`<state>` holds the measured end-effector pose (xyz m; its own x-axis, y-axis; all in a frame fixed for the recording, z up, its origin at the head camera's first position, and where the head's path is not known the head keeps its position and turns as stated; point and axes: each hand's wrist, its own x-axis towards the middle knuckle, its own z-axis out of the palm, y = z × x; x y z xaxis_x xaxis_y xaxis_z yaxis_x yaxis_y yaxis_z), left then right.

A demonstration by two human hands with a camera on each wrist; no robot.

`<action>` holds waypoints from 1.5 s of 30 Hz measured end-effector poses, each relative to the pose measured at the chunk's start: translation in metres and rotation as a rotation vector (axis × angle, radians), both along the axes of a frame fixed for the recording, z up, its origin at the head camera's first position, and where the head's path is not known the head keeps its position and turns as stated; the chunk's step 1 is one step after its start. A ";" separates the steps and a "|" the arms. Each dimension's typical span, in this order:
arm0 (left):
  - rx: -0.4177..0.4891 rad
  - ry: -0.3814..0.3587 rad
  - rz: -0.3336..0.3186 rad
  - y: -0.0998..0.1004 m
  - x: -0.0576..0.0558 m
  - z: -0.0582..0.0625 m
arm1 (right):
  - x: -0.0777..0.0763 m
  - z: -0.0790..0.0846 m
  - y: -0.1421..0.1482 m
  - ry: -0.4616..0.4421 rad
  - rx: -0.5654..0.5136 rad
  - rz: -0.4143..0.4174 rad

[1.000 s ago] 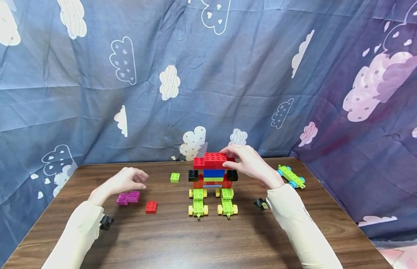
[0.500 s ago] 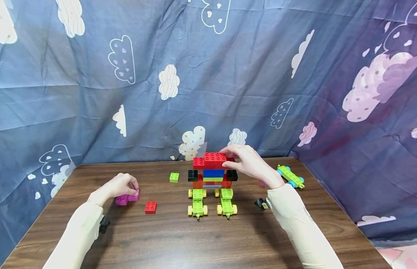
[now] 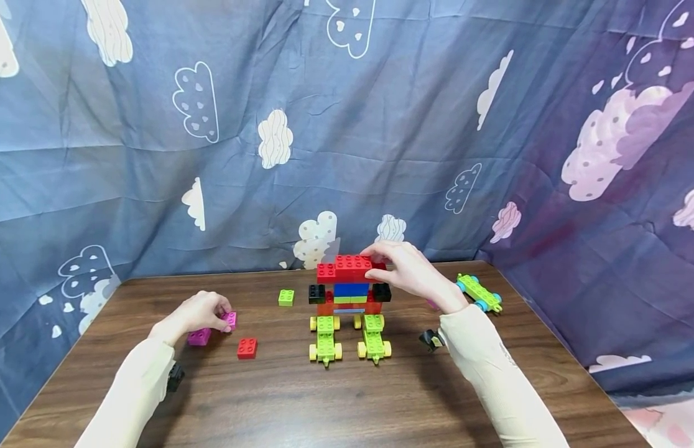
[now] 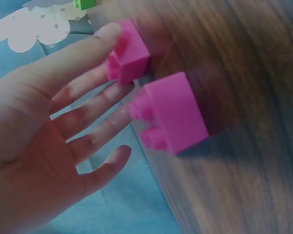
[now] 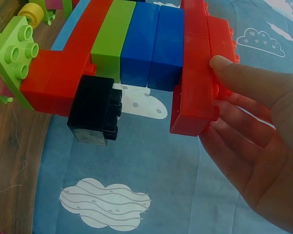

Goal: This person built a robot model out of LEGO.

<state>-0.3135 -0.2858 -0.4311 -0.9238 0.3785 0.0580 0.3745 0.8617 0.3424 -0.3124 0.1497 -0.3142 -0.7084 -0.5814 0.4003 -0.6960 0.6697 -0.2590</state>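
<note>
My left hand (image 3: 194, 314) pinches a small magenta building brick (image 4: 136, 53) between thumb and fingers, low over the table at the left. A second magenta brick (image 4: 178, 112) lies on the table just beside that hand. My right hand (image 3: 408, 270) grips the red top brick (image 3: 347, 269) of a built figure, thumb on the near side and fingers behind. Below the red top layer come blue bricks (image 3: 351, 290), a green row, black side bricks (image 5: 93, 105) and red bricks. Two green wheeled bases (image 3: 326, 336) with yellow wheels form its bottom.
A red brick (image 3: 247, 348) lies right of the magenta ones, and a lime-green brick (image 3: 286, 297) farther back. Behind my right forearm stands another green wheeled base (image 3: 478, 292) with blue wheels. A cloud-patterned cloth (image 3: 235, 186) hangs behind the wooden table (image 3: 268, 404).
My left hand came down onto the two magenta bricks, took one and moved it slightly right, apart from the other. My right hand stayed on the figure's red top.
</note>
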 end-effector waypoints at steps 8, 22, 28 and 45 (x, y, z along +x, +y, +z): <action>0.016 0.019 0.000 -0.002 -0.001 -0.001 | 0.000 0.001 0.000 0.009 0.001 0.003; 0.143 0.203 -0.093 0.022 -0.005 0.033 | 0.001 0.002 0.000 -0.002 0.001 -0.009; 0.226 0.257 -0.112 0.040 -0.001 0.051 | 0.002 0.001 0.000 -0.031 -0.005 -0.011; 0.355 0.261 -0.130 0.098 0.010 0.090 | 0.000 -0.001 0.003 0.016 0.003 0.008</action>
<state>-0.3031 -0.1880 -0.3408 -0.8070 0.4055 0.4293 0.5850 0.6481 0.4875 -0.3120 0.1530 -0.3149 -0.6973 -0.5881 0.4098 -0.7053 0.6648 -0.2461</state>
